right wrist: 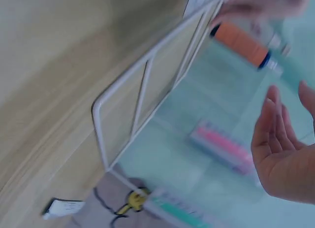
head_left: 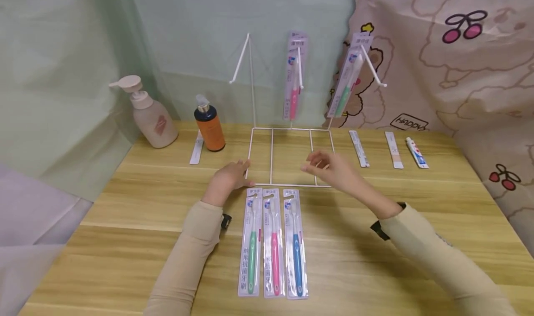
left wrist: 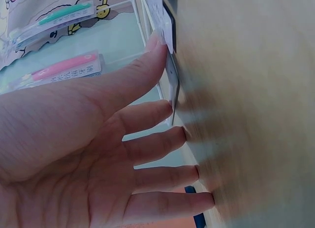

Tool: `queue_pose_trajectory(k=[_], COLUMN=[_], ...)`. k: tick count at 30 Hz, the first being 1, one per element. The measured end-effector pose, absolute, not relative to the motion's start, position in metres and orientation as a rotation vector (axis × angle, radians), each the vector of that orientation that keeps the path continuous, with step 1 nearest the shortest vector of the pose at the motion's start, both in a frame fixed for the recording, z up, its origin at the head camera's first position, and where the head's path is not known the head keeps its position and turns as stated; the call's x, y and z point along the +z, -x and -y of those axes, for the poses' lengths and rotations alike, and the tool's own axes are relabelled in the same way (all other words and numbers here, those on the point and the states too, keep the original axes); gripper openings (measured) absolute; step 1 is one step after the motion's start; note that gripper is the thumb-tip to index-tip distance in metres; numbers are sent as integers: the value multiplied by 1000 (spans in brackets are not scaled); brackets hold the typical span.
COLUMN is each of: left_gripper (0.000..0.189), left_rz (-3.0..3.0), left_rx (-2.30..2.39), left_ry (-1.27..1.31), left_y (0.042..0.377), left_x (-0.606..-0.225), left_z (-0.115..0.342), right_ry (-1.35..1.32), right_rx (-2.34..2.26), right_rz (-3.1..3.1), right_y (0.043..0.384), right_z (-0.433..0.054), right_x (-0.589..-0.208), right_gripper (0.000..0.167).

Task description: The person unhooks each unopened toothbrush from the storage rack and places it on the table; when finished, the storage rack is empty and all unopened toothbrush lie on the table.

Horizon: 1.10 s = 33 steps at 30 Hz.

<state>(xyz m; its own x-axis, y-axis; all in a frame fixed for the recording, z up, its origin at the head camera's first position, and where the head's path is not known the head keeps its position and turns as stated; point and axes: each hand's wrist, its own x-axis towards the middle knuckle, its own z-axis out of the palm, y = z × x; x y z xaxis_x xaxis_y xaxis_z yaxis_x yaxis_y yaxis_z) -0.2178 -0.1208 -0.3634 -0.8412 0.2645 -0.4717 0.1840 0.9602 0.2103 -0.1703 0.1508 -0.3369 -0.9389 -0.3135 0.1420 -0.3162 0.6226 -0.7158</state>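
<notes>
My left hand (head_left: 228, 178) rests at the front left corner of a white wire display rack (head_left: 271, 158), fingers spread and fingertips on the table. In the left wrist view its thumb (left wrist: 156, 48) touches the edge of a package by the rack. My right hand (head_left: 333, 168) hovers over the right part of the rack's base, fingers loosely bent and holding nothing. Green (head_left: 251, 260), pink (head_left: 274, 260) and blue (head_left: 297, 260) packaged toothbrushes lie side by side before the rack. Pink (head_left: 294, 98) and green (head_left: 344, 98) packaged toothbrushes hang from its middle and right hooks.
The left hook (head_left: 239, 61) carries nothing. A pump bottle (head_left: 153, 119) and an orange bottle (head_left: 210, 128) stand at left, beside a narrow packet (head_left: 197, 150). Rightward lie two more packets, one white (head_left: 359, 149), one part beige (head_left: 394, 150), and a toothpaste tube (head_left: 417, 154).
</notes>
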Motion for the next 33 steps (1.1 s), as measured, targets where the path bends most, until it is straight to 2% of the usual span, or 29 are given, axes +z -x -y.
queue_pose_trajectory(k=[7, 17, 23, 33], left_gripper=[78, 78, 78, 78], left_rz=[-2598, -2610, -2605, -2607], left_rx=[214, 184, 180, 177], left_ry=[-316, -324, -311, -304], left_y=[219, 220, 219, 218], left_x=[-366, -366, -366, -365], left_z=[122, 122, 121, 122], right_ry=[-276, -54, 0, 71], right_rx=[1409, 1675, 1719, 1563], right_rz=[2655, 2512, 2486, 2460], right_y=[229, 282, 301, 309], right_z=[-154, -145, -134, -110], right_x=[-338, -330, -321, -311], right_gripper=[43, 47, 53, 60])
